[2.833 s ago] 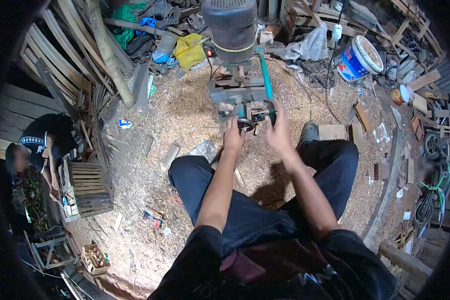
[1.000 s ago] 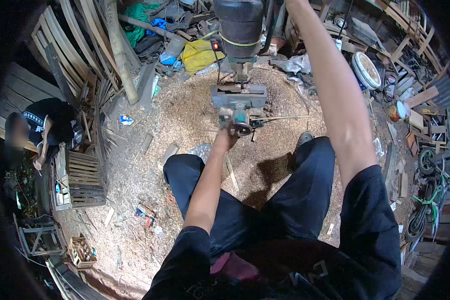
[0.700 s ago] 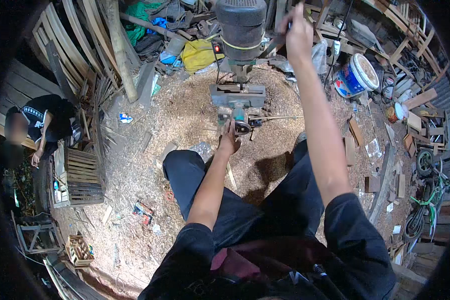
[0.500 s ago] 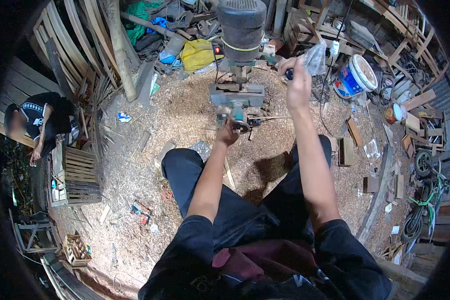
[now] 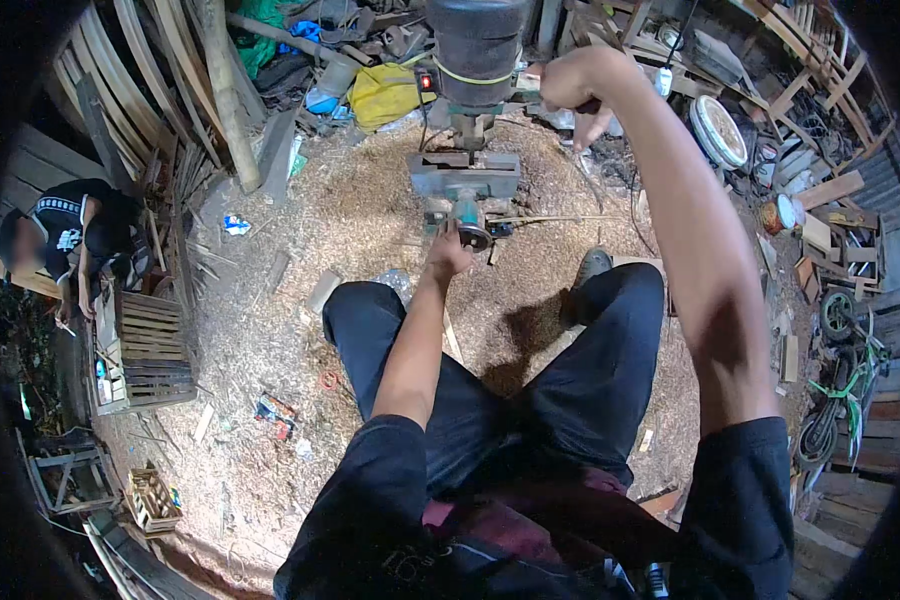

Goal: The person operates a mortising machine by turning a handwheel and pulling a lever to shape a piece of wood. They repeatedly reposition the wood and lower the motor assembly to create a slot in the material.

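A floor-standing drill-type machine with a dark cylindrical motor housing (image 5: 475,45) and a metal vise (image 5: 465,178) stands in front of me. Below the vise, my left hand (image 5: 451,250) is closed on the rim of a small round handwheel (image 5: 475,238). My right hand (image 5: 578,85) is raised to the right of the motor housing. Its fingers are curled round the machine's lever handle, which the hand mostly hides. A thin strip of wood (image 5: 550,218) sticks out to the right at the vise.
Wood shavings (image 5: 300,260) cover the floor. A white bucket (image 5: 718,132) stands at right, with a small bicycle (image 5: 840,400) further down. A yellow sack (image 5: 385,97) lies behind the machine. Another person (image 5: 75,235) sits at left near a slatted crate (image 5: 150,345).
My right hand has moved up and away, with the forearm swung to the right and the elbow outward. My left hand stays at the handwheel. The right knee has shifted, showing a foot.
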A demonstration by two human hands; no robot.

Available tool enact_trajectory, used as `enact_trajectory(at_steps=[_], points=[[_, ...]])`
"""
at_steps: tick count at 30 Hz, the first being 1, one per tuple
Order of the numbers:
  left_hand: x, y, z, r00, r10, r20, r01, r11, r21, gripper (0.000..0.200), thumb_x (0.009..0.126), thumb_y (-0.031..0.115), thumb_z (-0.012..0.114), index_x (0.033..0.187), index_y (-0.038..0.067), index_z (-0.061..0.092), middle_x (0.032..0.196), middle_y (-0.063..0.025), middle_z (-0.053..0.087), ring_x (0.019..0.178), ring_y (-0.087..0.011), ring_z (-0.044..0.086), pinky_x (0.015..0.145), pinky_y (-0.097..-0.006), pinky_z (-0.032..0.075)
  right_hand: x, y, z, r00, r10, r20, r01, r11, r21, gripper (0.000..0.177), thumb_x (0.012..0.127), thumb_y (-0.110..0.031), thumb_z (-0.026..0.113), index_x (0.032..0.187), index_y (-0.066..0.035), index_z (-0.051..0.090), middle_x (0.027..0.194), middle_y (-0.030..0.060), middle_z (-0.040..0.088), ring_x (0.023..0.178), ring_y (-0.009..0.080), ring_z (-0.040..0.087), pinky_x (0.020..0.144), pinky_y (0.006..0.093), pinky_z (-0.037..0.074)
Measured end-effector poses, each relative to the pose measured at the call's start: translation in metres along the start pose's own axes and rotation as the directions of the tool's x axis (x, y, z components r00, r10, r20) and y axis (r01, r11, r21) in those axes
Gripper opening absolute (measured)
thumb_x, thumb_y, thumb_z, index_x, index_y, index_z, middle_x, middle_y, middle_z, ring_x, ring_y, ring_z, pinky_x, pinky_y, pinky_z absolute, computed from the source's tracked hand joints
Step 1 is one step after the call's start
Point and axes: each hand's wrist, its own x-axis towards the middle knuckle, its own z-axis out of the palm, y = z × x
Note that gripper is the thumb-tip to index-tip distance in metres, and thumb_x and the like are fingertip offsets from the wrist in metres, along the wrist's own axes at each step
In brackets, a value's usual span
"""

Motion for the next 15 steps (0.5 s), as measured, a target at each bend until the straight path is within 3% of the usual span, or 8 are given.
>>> enact_trajectory(at_steps=[2, 3, 6, 7, 8, 10, 11, 15], points=[[0.003, 0.002, -0.009, 0.995, -0.064, 0.077, 0.065, 0.998, -0.019, 0.075, 0.075, 0.02, 0.067, 0.139, -0.007, 0.037, 0.135, -0.0304, 0.047, 0.122, -0.0482, 0.048, 0.106, -0.0475, 0.04, 0.015, -0.008, 0.008, 0.994, 0.1, -0.052, -0.099, 0.995, 0.027, 0.077, 0.083, -0.005, 0.042, 0.155, -0.015, 0.018, 0.113, 0.0233, 0.067, 0.079, 0.0321, 0.073, 0.061, 0.0358, 0.064], [-0.001, 0.0, -0.004, 0.993, -0.11, 0.042, 0.114, 0.989, -0.091, 0.068, 0.075, 0.024, 0.068, 0.132, -0.004, 0.043, 0.129, -0.0273, 0.051, 0.124, -0.0428, 0.048, 0.105, -0.0499, 0.038, 0.027, -0.008, 0.012, 0.981, 0.18, -0.069, -0.176, 0.982, 0.062, 0.059, 0.08, -0.008, 0.046, 0.139, -0.012, 0.051, 0.098, 0.0215, 0.071, 0.075, 0.031, 0.072, 0.061, 0.0368, 0.061], [0.001, -0.022, 0.012, 1.0, 0.03, -0.001, -0.03, 0.992, -0.122, 0.065, 0.077, 0.023, 0.067, 0.132, -0.004, 0.044, 0.131, -0.0265, 0.051, 0.126, -0.0423, 0.046, 0.106, -0.0488, 0.038, 0.026, -0.001, 0.018, 0.994, -0.069, 0.086, 0.101, 0.888, -0.448, 0.04, 0.081, -0.006, 0.051, 0.117, -0.003, 0.068, 0.131, 0.0191, 0.059, 0.107, 0.0334, 0.065, 0.089, 0.0478, 0.053], [0.005, -0.018, 0.009, 0.99, -0.103, 0.096, 0.122, 0.97, -0.212, 0.065, 0.078, 0.022, 0.066, 0.134, -0.005, 0.044, 0.134, -0.0264, 0.05, 0.129, -0.042, 0.044, 0.109, -0.0479, 0.037, 0.056, 0.03, 0.053, 0.988, -0.057, -0.143, 0.037, 0.989, -0.141, 0.029, 0.077, -0.018, 0.051, 0.059, -0.002, 0.067, 0.07, 0.0183, 0.068, 0.063, 0.0303, 0.068, 0.061, 0.0423, 0.051], [0.008, -0.019, 0.009, 0.994, -0.041, 0.098, 0.056, 0.986, -0.156, 0.066, 0.079, 0.023, 0.064, 0.135, -0.005, 0.044, 0.136, -0.0264, 0.049, 0.13, -0.0417, 0.043, 0.109, -0.0475, 0.036, 0.019, 0.013, 0.044, 0.996, 0.006, -0.091, -0.009, 1.0, -0.025, 0.031, 0.08, -0.021, 0.054, 0.094, -0.002, 0.075, 0.121, 0.0211, 0.064, 0.103, 0.0346, 0.066, 0.09, 0.0479, 0.05], [0.004, -0.027, 0.006, 0.989, 0.07, 0.132, -0.067, 0.997, -0.029, 0.066, 0.08, 0.024, 0.062, 0.136, -0.006, 0.044, 0.14, -0.0264, 0.046, 0.133, -0.041, 0.041, 0.111, -0.0468, 0.035, 0.036, 0.023, 0.057, 0.987, -0.037, -0.156, 0.04, 0.999, 0.016, 0.029, 0.079, -0.022, 0.055, 0.084, -0.002, 0.075, 0.103, 0.0207, 0.071, 0.094, 0.0362, 0.069, 0.084, 0.0453, 0.053], [0.006, -0.019, -0.001, 0.974, 0.041, 0.222, -0.08, 0.982, 0.169, 0.065, 0.083, 0.025, 0.058, 0.138, -0.008, 0.043, 0.139, -0.0273, 0.047, 0.133, -0.0411, 0.042, 0.113, -0.0432, 0.035, 0.032, 0.022, 0.059, 0.981, -0.041, -0.19, 0.052, 0.997, 0.054, 0.029, 0.079, -0.022, 0.055, 0.084, -0.001, 0.074, 0.097, 0.0212, 0.071, 0.09, 0.0366, 0.069, 0.083, 0.0447, 0.054], [0.021, -0.003, -0.015, 0.95, -0.145, 0.276, 0.146, 0.989, 0.017, 0.046, 0.086, 0.021, 0.052, 0.12, -0.008, 0.055, 0.125, -0.0304, 0.056, 0.124, -0.0432, 0.049, 0.107, -0.0442, 0.04, 0.005, 0.024, 0.086, 0.954, 0.035, -0.298, 0.038, 0.971, 0.234, 0.028, 0.078, -0.02, 0.057, 0.081, 0.004, 0.072, 0.081, 0.0247, 0.069, 0.082, 0.038, 0.07, 0.078, 0.0431, 0.054]])
